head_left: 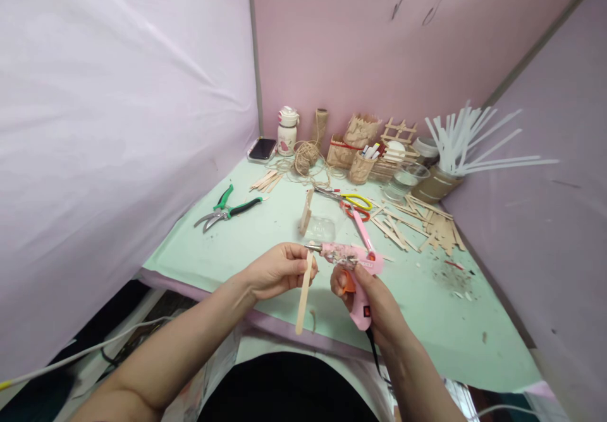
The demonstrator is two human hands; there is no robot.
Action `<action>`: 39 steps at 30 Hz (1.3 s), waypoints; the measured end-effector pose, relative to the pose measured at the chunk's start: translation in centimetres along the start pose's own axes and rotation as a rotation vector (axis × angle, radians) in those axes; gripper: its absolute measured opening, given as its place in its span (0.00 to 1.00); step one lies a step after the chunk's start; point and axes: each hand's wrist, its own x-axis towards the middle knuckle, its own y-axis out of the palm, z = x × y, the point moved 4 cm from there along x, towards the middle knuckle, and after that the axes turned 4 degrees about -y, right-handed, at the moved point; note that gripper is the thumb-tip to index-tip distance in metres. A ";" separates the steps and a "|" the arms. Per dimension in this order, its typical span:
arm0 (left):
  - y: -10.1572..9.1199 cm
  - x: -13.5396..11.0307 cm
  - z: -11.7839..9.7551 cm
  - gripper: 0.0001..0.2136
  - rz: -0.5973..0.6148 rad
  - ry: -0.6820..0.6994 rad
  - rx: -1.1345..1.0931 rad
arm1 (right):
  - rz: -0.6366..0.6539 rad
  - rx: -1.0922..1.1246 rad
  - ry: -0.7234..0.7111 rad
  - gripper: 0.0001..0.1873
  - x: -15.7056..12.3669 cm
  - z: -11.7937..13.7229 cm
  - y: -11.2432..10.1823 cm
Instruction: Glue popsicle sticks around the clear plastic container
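Note:
Between the thumb and fingers of my left hand [283, 271] is a wooden craft stick [304, 302], its long end pointing down toward me. My right hand [367, 292] grips a pink hot glue gun [359, 302] by its handle, with fingers at the orange trigger. The metal nozzle meets or nearly meets the upper end of the stick; whether they touch I cannot tell. A pink glue stick appears to rise behind the gun. Just beyond my hands, a clear jar [321, 228] lies on the table with craft sticks [306, 213] standing against its left end.
Green-handled pruning shears [226, 210] lie at left. Scissors [355, 202] lie beyond the jar, loose craft sticks [403, 229] to the right. Farther back are a phone [262, 149], a bottle [287, 134], twine [306, 156], a glass bowl [405, 181] and white glue sticks [467, 140] in a holder.

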 end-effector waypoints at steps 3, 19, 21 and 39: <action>0.0 -0.1 0.1 0.18 0.000 -0.008 0.002 | -0.008 -0.007 0.005 0.23 0.0 0.1 0.0; 0.0 -0.1 0.2 0.17 0.022 -0.013 -0.008 | 0.001 0.004 0.013 0.23 0.0 0.0 0.0; 0.0 -0.1 0.2 0.16 0.020 -0.010 -0.010 | 0.006 0.001 0.014 0.23 0.0 0.0 0.0; -0.1 0.0 0.2 0.18 -0.006 0.000 -0.001 | 0.017 -0.028 0.028 0.24 -0.3 -0.4 -0.1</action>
